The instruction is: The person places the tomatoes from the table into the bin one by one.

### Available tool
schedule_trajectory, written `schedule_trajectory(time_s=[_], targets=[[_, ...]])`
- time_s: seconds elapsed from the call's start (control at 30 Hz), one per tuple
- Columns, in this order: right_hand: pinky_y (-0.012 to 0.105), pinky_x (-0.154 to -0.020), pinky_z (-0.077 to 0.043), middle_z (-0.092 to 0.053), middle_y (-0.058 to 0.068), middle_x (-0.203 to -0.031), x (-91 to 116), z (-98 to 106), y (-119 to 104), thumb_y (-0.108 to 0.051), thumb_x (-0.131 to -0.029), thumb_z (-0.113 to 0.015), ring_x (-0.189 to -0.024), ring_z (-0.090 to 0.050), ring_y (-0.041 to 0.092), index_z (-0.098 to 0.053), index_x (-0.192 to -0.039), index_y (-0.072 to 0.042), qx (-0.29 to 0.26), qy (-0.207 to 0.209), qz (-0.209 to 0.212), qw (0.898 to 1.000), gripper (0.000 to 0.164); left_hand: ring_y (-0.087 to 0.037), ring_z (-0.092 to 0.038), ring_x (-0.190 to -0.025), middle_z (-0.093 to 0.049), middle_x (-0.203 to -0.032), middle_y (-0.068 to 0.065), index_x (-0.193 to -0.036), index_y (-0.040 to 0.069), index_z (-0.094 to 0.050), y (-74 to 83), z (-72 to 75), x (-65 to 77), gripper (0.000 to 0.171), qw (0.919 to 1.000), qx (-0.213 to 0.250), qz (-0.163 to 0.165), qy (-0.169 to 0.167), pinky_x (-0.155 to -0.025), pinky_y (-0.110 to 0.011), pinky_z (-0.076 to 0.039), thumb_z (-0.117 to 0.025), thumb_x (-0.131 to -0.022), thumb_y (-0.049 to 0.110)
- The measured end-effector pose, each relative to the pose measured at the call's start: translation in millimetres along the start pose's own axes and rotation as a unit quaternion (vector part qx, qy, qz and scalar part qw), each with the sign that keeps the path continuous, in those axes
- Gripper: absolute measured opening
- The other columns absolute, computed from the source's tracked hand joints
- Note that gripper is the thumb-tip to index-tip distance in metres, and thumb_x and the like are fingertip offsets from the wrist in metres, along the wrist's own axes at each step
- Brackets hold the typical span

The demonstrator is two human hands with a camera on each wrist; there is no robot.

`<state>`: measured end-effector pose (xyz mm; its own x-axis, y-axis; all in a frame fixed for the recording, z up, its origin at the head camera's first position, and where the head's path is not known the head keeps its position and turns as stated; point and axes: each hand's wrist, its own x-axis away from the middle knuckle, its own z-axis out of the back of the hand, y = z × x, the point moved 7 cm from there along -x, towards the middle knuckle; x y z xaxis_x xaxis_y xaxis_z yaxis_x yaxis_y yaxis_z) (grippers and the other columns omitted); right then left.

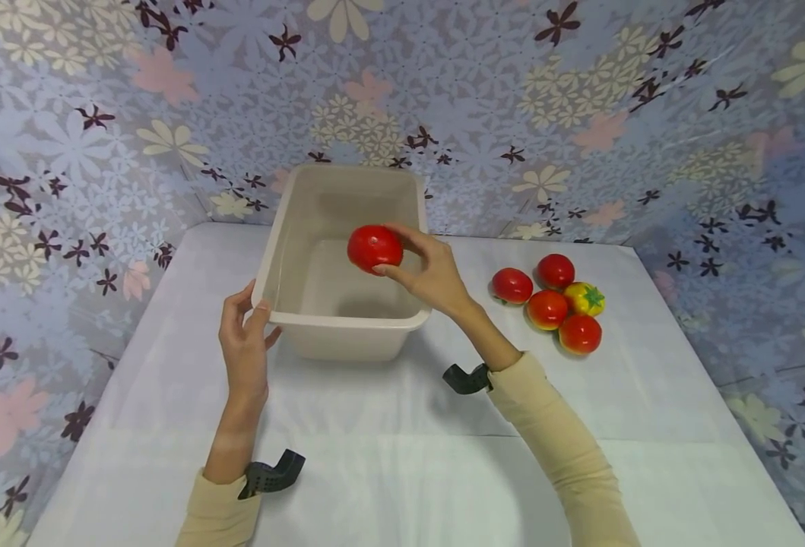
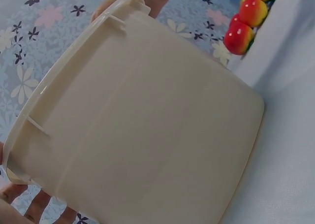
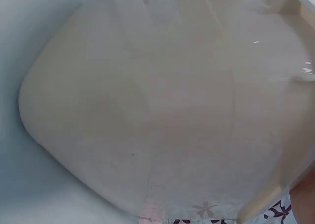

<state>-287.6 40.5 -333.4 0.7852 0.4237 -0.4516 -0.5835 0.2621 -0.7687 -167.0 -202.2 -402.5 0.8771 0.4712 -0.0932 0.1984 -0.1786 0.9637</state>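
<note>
Red tomato point(image 1: 375, 248) pinched in right hand point(image 1: 432, 272), above floor of beige plastic bin point(image 1: 347, 322); bin's long axis runs near-to-far. Left hand point(image 1: 243, 346) grips bin's near-left rim corner, farther from tomato.

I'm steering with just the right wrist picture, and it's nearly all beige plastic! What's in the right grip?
Observer: The right grip is holding a red tomato between thumb and fingers; the head view shows it.
Child: Yummy! Are there any others lying around?
Observer: Yes, five more fruits lie grouped on the white table, to the right of the beige bin.
</note>
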Motion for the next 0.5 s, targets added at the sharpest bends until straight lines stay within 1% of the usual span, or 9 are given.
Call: schedule_trajectory(time_s=[0.13, 0.27, 0.43, 0.5], targets=[[0.035, -0.106, -0.045, -0.063, 0.012, -0.131, 1.1, -1.3, 0.1, -0.015, -0.081, -0.081, -0.121, -0.059, 0.023, -0.059, -0.133, -0.006, 0.026, -0.010, 0.008, 1.000, 0.057, -0.025, -0.056, -0.116, -0.052, -0.125, 0.000, -0.134, 0.006, -0.049, 0.2, -0.8, -0.6, 0.034, 1.0000, -0.001, -0.002, -0.002, -0.079, -0.023, -0.056, -0.050, -0.100, 0.013], [0.035, -0.109, -0.043, -0.061, 0.011, -0.133, 2.4, 1.2, -0.6, -0.013, -0.081, -0.080, -0.124, -0.057, 0.024, -0.060, -0.132, -0.005, 0.024, -0.003, 0.022, 0.999, 0.055, -0.026, -0.056, -0.117, -0.052, -0.123, 0.000, -0.135, 0.005, -0.048, 0.3, -0.8, -0.7, 0.036, 1.0000, -0.003, -0.003, -0.002, -0.079, -0.022, -0.057, -0.050, -0.100, 0.013], [0.038, -0.110, -0.042, -0.061, 0.011, -0.134, 6.5, 4.2, -1.0, -0.012, -0.083, -0.078, -0.124, -0.057, 0.025, -0.060, -0.131, -0.003, 0.019, -0.004, 0.037, 0.999, 0.053, -0.027, -0.055, -0.119, -0.052, -0.123, 0.000, -0.136, 0.004, -0.047, 0.2, -0.6, -0.7, 0.037, 0.9999, -0.010, -0.004, -0.004, -0.079, -0.022, -0.057, -0.049, -0.100, 0.013], [0.038, -0.110, -0.042, -0.061, 0.010, -0.134, 8.0, 6.2, -0.7, -0.012, -0.083, -0.078, -0.124, -0.057, 0.024, -0.060, -0.132, -0.004, 0.021, -0.004, 0.041, 0.999, 0.052, -0.027, -0.055, -0.120, -0.052, -0.123, 0.001, -0.136, 0.005, -0.047, 0.0, -0.6, -0.6, 0.037, 0.9999, -0.016, -0.002, -0.004, -0.080, -0.023, -0.057, -0.049, -0.100, 0.013]])
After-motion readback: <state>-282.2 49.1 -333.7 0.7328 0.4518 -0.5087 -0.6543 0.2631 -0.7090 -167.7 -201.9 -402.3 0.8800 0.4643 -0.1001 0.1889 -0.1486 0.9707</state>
